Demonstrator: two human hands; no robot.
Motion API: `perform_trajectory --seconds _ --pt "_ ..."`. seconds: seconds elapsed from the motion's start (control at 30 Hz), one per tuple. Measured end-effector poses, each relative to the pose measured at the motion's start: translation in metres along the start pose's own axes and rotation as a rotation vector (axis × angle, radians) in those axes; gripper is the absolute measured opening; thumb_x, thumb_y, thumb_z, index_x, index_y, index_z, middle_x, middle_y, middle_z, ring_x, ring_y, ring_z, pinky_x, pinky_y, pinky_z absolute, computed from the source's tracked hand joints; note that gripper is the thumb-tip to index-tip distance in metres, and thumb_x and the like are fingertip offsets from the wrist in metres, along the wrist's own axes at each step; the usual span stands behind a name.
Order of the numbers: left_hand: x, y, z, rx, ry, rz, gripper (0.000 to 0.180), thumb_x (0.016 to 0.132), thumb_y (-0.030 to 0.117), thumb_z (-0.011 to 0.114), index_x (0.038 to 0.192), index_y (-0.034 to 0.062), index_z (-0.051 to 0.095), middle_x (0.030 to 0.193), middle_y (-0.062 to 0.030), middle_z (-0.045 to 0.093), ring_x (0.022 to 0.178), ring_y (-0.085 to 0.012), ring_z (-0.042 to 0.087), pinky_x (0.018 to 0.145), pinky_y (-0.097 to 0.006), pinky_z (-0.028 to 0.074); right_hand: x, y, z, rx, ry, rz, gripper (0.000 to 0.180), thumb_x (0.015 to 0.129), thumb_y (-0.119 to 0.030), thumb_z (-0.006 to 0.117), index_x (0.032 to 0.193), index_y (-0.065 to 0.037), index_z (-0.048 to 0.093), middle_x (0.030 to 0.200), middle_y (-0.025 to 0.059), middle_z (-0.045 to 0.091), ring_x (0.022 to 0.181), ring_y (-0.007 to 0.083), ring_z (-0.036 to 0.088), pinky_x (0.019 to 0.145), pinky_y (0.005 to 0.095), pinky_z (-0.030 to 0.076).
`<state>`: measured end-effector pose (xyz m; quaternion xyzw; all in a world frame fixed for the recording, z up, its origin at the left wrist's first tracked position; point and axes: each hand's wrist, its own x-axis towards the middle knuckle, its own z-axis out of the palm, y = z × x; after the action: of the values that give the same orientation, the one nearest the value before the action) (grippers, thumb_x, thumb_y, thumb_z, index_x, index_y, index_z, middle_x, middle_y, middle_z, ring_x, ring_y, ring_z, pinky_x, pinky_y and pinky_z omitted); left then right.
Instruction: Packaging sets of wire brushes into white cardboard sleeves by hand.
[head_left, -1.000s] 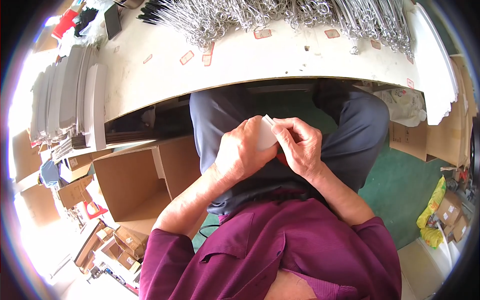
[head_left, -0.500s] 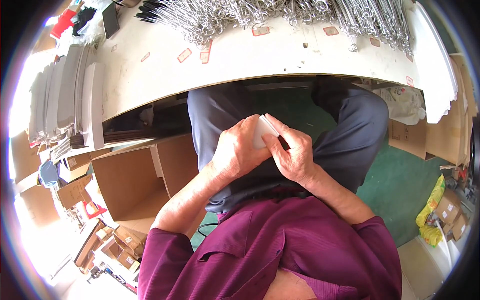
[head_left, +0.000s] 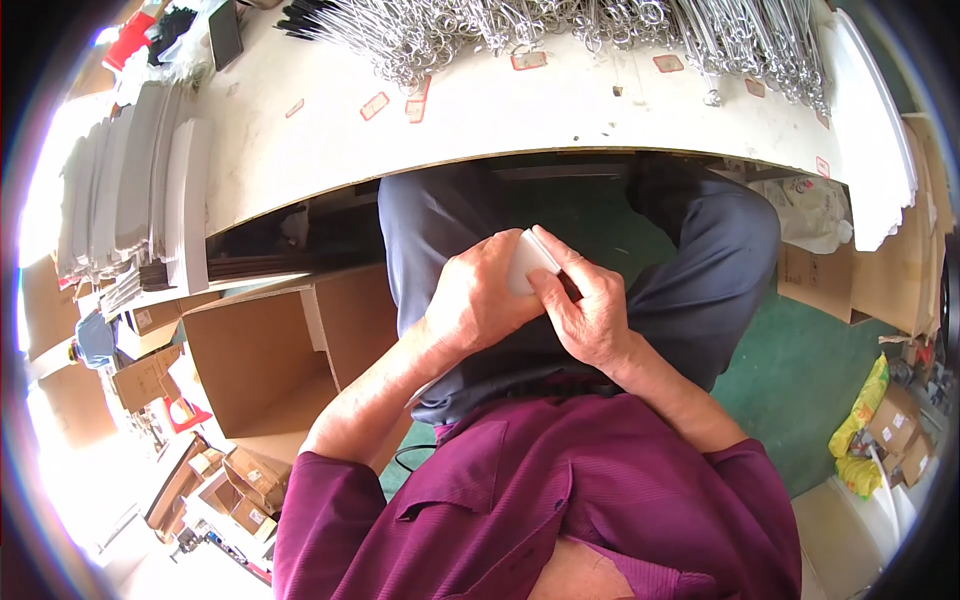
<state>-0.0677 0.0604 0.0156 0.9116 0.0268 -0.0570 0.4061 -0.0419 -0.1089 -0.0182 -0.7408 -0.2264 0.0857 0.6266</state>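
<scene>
Above my lap, both hands grip a white, flat-ended piece (head_left: 527, 262) that looks like a slim card box. My left hand (head_left: 474, 297) is wrapped round its left side. On its right side, my right hand (head_left: 592, 308) pinches it, the thumb on the near face and the fingers along the far edge. Most of the piece's length is hidden by my hands. Beyond them lies the white worktable (head_left: 480, 118), with a heap of metal rods with looped ends (head_left: 420, 50) along its far side.
Stacked white flat cartons (head_left: 135, 180) stand at the table's left end, and more white sheets (head_left: 873, 130) at its right. An open cardboard box (head_left: 265, 360) sits by my left leg. Yellow packaging (head_left: 862, 420) and small cartons lie on the floor at right.
My hands keep nearly the same grip and place on the white piece. The view has shifted very slightly.
</scene>
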Motion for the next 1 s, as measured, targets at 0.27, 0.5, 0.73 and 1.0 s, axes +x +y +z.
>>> perform_trajectory --seconds 0.27,0.5,0.73,1.0 --pt "-0.004 -0.002 -0.003 -0.051 -0.024 -0.053 0.039 0.08 0.026 0.079 0.104 -0.0006 0.064 0.09 -0.0226 0.071 0.086 -0.0416 0.072 0.072 -0.047 0.059 0.0 0.004 0.006 -0.03 -0.023 -0.068 0.04 0.097 -0.004 0.069 0.134 0.007 0.062 0.089 0.021 0.074 0.074 0.0216 0.074 0.065 0.0312 0.056" --pt "0.002 -0.005 0.0 0.009 0.053 0.042 0.053 0.08 0.022 0.081 0.122 -0.0012 0.061 0.1 -0.0261 0.071 0.093 -0.0436 0.071 0.078 -0.047 0.059 0.012 0.009 0.009 0.162 0.107 0.147 0.032 0.102 -0.007 0.066 0.132 0.004 0.067 0.097 0.0052 0.074 0.079 0.0037 0.064 0.069 0.0216 0.053" --pt "-0.029 -0.008 -0.063 0.205 0.053 0.027 0.059 0.08 0.027 0.082 0.125 0.0002 0.055 0.105 -0.0217 0.07 0.097 -0.0418 0.071 0.081 -0.049 0.059 0.065 0.003 -0.029 0.313 0.079 0.196 0.038 0.107 -0.014 0.061 0.138 0.008 0.06 0.096 0.0072 0.072 0.072 0.0093 0.065 0.064 0.0237 0.054" --pt "0.022 -0.068 -0.174 0.599 0.434 -0.425 0.06 0.078 0.05 0.079 0.093 -0.0068 0.069 0.083 -0.0268 0.072 0.081 -0.0432 0.073 0.076 -0.051 0.058 0.122 0.003 -0.059 -0.412 0.239 -0.344 0.016 0.096 -0.007 0.07 0.109 0.002 0.07 0.099 0.0147 0.074 0.077 0.0244 0.072 0.07 0.0329 0.058"
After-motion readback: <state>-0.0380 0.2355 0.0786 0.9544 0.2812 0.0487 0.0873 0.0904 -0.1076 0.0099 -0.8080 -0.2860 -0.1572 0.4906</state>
